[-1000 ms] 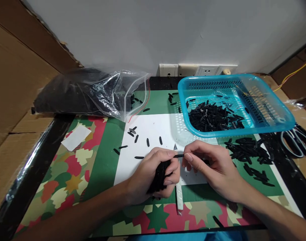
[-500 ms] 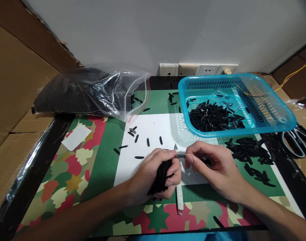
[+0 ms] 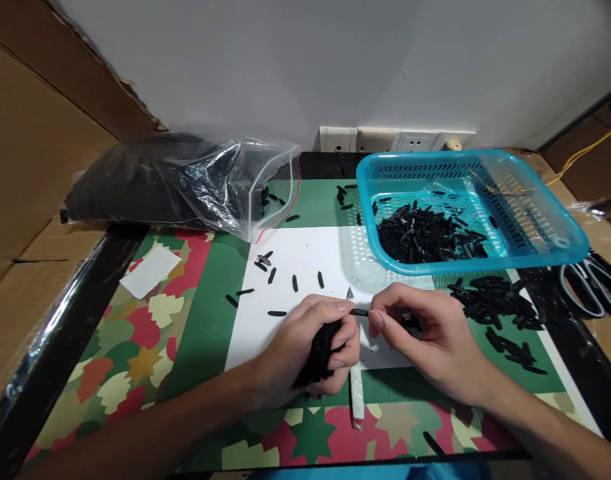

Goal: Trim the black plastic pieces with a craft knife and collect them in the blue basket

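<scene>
My left hand [image 3: 320, 347] is closed round a bunch of small black pieces [image 3: 321, 357]. Its thumb and forefinger also pinch one end of a single black piece [image 3: 359, 312]. The other end of that piece is between the thumb and forefinger of my right hand [image 3: 420, 333]. Under my hands lie a white sheet [image 3: 265, 340] and a white-handled pointed tool [image 3: 356, 393], partly hidden by my left hand. Several loose black pieces [image 3: 295, 283] are spread on the sheet to the left.
A blue basket [image 3: 475, 268] with black pieces stands at the back right. Heaps of pieces [image 3: 500, 300] and scissors [image 3: 588, 287] lie at the right. A clear bag [image 3: 160, 187] of black material is at the back left, near a white scrap [image 3: 150, 272].
The pinched black piece looks turned slightly about its length, with its pale marking no longer showing. My hands are in nearly the same place. The view has shifted slightly.
</scene>
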